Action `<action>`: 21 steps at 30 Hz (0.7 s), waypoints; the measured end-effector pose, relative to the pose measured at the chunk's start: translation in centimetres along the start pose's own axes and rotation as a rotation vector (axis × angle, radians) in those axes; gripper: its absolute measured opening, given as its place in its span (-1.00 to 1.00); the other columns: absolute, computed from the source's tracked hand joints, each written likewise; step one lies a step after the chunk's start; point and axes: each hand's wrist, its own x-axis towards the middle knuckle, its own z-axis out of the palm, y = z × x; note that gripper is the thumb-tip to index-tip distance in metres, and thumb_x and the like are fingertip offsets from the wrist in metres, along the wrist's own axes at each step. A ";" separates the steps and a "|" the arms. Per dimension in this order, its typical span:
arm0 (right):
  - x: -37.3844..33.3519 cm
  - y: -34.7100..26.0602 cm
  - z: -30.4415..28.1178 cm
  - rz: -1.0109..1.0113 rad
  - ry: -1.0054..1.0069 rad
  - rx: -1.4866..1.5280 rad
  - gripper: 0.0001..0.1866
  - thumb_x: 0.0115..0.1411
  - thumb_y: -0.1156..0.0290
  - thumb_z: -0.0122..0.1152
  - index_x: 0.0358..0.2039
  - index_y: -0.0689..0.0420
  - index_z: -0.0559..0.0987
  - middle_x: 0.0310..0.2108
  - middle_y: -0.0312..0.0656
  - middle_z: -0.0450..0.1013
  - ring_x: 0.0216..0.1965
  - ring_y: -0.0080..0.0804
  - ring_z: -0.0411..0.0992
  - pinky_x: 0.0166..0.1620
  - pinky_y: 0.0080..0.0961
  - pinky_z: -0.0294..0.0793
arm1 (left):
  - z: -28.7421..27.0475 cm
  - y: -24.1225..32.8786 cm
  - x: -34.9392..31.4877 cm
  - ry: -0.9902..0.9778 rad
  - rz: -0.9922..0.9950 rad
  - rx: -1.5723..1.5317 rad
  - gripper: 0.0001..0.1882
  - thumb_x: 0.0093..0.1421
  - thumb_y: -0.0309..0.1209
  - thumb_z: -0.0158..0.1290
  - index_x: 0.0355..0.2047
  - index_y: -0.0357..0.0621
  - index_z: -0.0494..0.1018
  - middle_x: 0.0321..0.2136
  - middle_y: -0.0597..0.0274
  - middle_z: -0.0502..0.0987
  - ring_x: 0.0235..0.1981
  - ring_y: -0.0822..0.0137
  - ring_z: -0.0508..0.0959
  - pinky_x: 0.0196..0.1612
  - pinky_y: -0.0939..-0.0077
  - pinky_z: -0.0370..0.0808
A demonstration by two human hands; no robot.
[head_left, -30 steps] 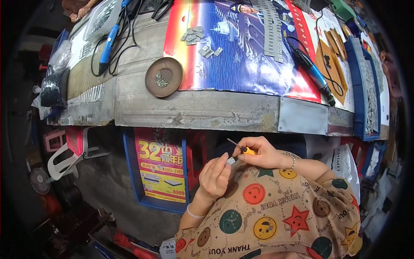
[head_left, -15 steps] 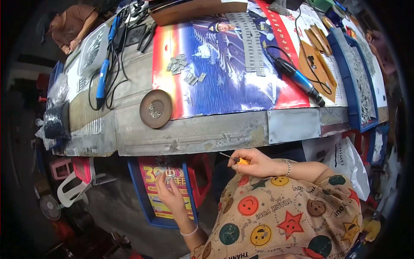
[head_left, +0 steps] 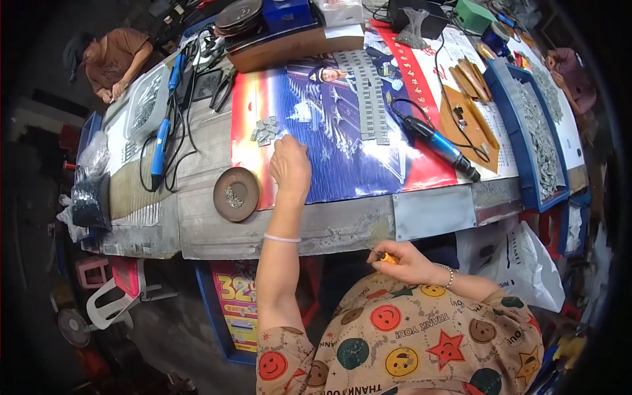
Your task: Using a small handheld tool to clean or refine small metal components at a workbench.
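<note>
My left hand (head_left: 290,168) reaches out onto the picture sheet, right beside a small heap of grey metal plates (head_left: 266,130). Its fingers are curled together, and whatever is between them is hidden under the hand. Close to my body, below the table's front edge, my right hand (head_left: 413,264) is closed around a screwdriver (head_left: 390,259) with a yellow and black handle; its shaft hardly shows. Left of my forearm sits a round brown dish (head_left: 247,214) with tiny metal parts (head_left: 233,198) in it.
Rows of grey metal pieces (head_left: 372,99) lie farther back. A blue corded power tool (head_left: 442,149) lies to the right, before a blue bin (head_left: 520,131) of metal parts. At left are a blue pen-shaped tool (head_left: 160,155) and pliers (head_left: 224,90). A person (head_left: 118,62) sits far left.
My left hand has moved from below the table edge up to the grey plates. Loose plates beside the heap are now covered by it. My right hand keeps the screwdriver near my body.
</note>
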 end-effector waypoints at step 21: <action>-0.2 -1.3 -2.8 0.030 -0.367 -0.492 -0.67 0.11 0.44 0.12 -0.11 0.22 0.35 -0.39 0.00 0.44 -0.35 -0.06 0.48 -0.31 -0.34 0.45 | -1.0 -1.8 -27.5 -0.342 -0.514 -1.260 -0.79 0.30 -0.50 -0.13 -0.07 -0.30 0.30 -0.36 0.10 0.54 -0.38 0.40 0.58 -0.27 0.61 0.49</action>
